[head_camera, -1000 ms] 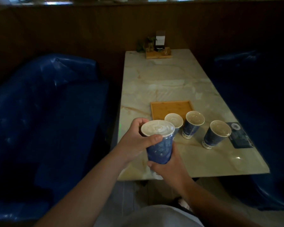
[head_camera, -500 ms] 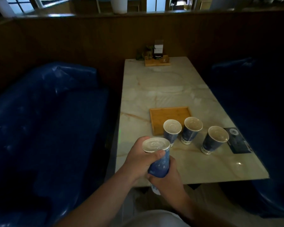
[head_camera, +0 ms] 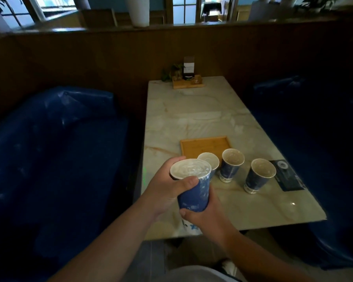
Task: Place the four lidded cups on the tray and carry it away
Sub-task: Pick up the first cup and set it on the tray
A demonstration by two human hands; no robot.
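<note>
A blue lidded cup [head_camera: 193, 187] is gripped above the table's [head_camera: 194, 117] near edge: left hand [head_camera: 167, 190] wrapped near the rim, right hand [head_camera: 207, 215] closed at the base. Wooden tray [head_camera: 205, 145] lies bare beyond.

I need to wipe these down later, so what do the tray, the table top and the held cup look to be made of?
Tray: likely bamboo or light wood, matte, with faint grain lines and a raised rim.
Table: marble or a marble-look slab, glossy; veins and light glints show.
Held cup: seemingly printed blue paper, its top sealed with shiny clear film that wrinkles down the side.
</note>
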